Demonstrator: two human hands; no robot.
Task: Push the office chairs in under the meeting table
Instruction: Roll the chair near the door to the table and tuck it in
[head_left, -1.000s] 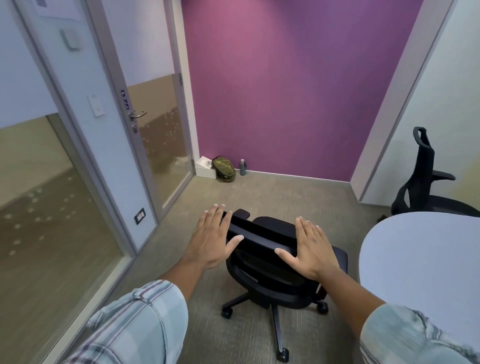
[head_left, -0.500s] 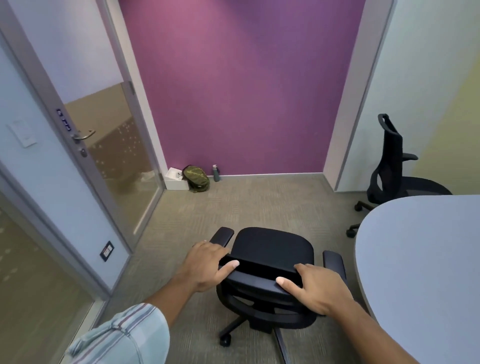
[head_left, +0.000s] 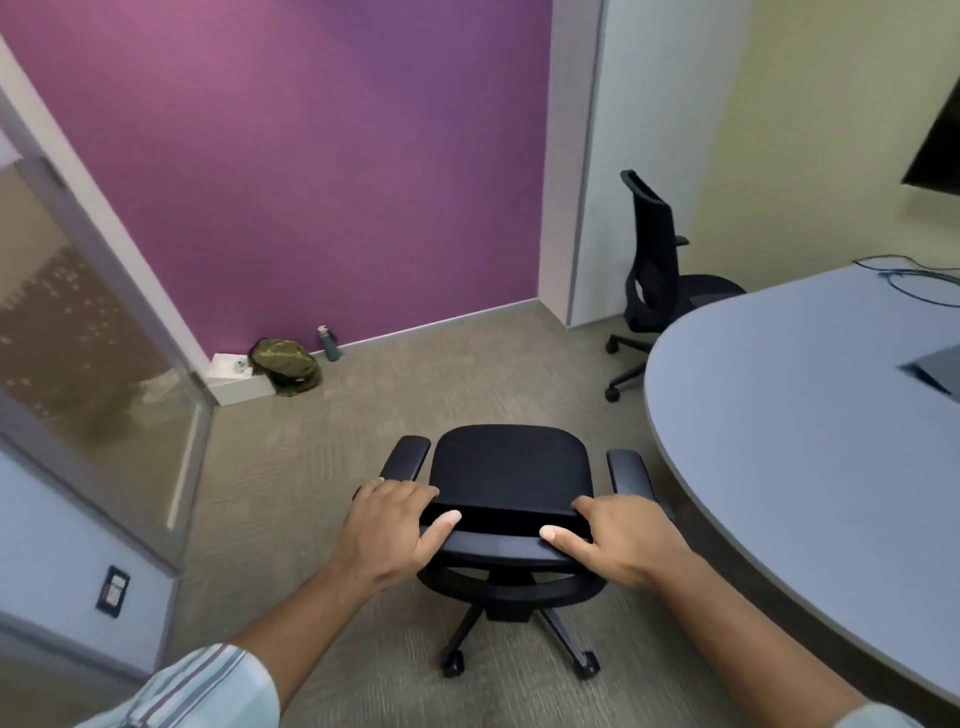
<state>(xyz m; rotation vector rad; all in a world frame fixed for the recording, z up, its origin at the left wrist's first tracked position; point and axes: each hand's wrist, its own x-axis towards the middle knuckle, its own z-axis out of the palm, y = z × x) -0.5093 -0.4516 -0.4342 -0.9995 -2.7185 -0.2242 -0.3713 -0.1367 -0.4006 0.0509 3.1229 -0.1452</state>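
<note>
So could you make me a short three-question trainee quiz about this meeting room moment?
1. True or false: both hands grip the backrest top of the near black swivel office chair.
2. On which side of that chair does the rounded pale grey meeting table stand: A left, B right?
3. What lies on the carpet by the purple wall?

Key
1. True: left hand and right hand hold it.
2. B.
3. An olive green bag, a grey bottle and a white box.
</note>
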